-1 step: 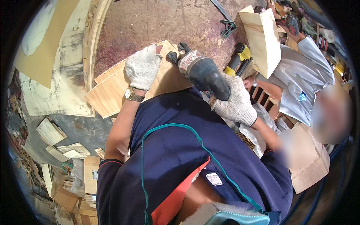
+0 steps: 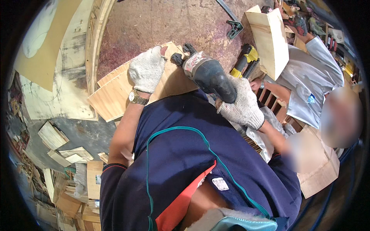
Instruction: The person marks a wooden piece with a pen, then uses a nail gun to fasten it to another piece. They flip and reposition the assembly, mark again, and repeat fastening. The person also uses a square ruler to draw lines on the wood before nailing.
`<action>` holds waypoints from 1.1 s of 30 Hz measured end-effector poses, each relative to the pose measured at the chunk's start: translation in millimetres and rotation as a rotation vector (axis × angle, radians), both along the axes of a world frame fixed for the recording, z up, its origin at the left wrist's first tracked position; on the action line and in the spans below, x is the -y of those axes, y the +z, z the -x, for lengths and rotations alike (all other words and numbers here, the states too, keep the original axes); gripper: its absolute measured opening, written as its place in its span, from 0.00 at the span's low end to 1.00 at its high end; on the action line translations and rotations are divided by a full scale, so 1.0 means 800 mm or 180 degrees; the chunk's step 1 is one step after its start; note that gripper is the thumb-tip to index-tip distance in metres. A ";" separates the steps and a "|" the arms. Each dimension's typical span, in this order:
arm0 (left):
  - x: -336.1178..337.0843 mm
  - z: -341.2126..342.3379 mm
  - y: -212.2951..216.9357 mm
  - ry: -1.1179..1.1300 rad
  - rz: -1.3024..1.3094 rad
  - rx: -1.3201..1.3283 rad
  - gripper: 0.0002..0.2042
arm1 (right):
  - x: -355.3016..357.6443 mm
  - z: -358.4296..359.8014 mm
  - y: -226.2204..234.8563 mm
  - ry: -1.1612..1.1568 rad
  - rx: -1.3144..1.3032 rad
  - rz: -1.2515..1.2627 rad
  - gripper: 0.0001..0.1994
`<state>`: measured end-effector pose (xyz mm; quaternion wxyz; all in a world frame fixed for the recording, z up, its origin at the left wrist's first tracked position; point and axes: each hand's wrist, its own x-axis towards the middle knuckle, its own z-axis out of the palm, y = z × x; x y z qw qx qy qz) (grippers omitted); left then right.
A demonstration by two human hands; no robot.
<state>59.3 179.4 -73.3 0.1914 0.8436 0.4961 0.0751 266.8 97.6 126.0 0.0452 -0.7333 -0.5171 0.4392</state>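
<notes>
My left hand (image 2: pixel 147 70), in a white knit glove, is closed over a plywood board (image 2: pixel 111 101) held slanted against my front. Its fingertips curl over the board's far edge. In a matching glove, my right hand (image 2: pixel 244 103) grips the rear of a dark power tool (image 2: pixel 214 79). The tool has a rounded body and a worn, patterned band near its front. Its black front end lies at the board's right part; I cannot tell whether it touches the wood. Glove and tool body hide part of the right fingers.
A yellow and black power tool (image 2: pixel 246 59) and a black clamp (image 2: pixel 234 29) lie on the worn reddish tabletop (image 2: pixel 173 23). An angled plywood piece (image 2: pixel 271 42) stands at right, near a co-worker's pale sleeve (image 2: pixel 306 104). Wood offcuts (image 2: pixel 53 135) lie at left, below a large curved panel (image 2: pixel 73 77).
</notes>
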 end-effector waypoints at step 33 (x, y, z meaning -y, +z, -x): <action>-0.005 -0.004 -0.006 0.0180 0.0177 0.0277 0.17 | -0.030 -0.001 -0.009 0.0081 0.0004 0.0172 0.22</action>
